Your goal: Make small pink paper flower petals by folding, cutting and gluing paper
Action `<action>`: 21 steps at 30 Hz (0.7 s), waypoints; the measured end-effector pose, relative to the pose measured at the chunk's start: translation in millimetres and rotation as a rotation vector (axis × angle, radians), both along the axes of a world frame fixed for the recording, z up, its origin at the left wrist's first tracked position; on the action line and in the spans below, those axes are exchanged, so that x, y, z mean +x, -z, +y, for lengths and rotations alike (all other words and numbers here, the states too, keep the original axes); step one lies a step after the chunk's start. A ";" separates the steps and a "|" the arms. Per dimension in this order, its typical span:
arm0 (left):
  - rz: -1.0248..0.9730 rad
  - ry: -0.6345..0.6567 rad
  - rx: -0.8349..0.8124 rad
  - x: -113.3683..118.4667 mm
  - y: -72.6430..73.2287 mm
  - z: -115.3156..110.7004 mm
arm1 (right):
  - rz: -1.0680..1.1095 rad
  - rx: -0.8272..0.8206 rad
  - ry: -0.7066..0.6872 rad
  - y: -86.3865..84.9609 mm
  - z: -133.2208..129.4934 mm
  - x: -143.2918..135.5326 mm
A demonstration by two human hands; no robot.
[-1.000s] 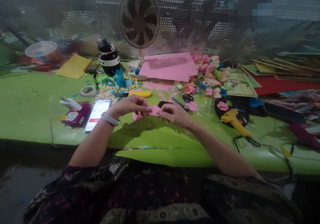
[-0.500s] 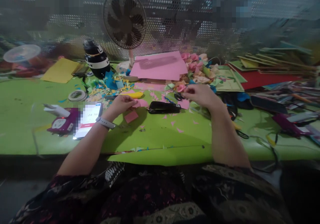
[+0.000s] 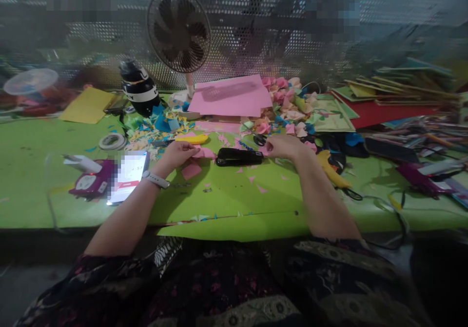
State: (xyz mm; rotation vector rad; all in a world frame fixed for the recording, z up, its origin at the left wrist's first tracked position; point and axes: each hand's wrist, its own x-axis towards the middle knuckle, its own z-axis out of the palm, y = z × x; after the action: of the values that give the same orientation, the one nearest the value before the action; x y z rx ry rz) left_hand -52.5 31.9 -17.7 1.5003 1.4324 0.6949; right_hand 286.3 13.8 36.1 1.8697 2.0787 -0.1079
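My left hand, with a grey watch on the wrist, pinches a small piece of pink paper by its left side. A second pink piece, a small square, lies just below those fingers. Right of the left hand a black stapler rests on the green table. Past its right end, the closed fingertips of my right hand are on another pink piece of paper. Black-handled scissors lie just behind that hand. A yellow cutter lies behind the left one.
Pink sheets are stacked at the back, beside folded paper flowers. Colourful scraps spread before a black bottle and a fan. A lit phone, tape roll and purple power strip lie left.
My right hand has moved down and left, onto the pink paper by the stapler. A yellow object beside the right forearm now shows more. My left hand has barely moved.
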 end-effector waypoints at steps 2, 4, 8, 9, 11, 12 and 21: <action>-0.028 -0.006 -0.009 1.4 -2.0 -1.2 | 0.007 0.001 0.002 -1.7 -0.2 0.9; -0.039 -0.011 -0.003 2.6 -4.9 -2.7 | 0.032 0.000 0.009 -3.7 -0.4 2.0; -0.028 -0.026 0.001 2.5 -8.5 -4.2 | 0.065 -0.033 -0.006 -5.6 -1.3 2.7; -0.032 -0.024 0.001 2.0 -8.6 -4.2 | 0.063 -0.035 -0.012 -5.5 -1.7 2.3; -0.038 -0.009 0.010 1.0 -7.8 -3.8 | 0.050 0.001 -0.020 -5.0 -2.6 0.8; -0.038 -0.004 0.020 0.5 -7.3 -3.5 | 0.043 0.024 -0.022 -4.7 -3.1 -0.1; -0.055 -0.016 0.004 -1.4 -5.4 -1.3 | 0.059 0.072 -0.021 -3.9 -1.9 -1.5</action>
State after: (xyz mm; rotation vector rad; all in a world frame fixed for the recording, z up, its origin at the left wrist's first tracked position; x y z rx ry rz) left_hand -53.9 30.6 -12.3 1.4634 1.4030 0.7435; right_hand 284.7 11.9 40.0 1.9072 2.1679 -0.0853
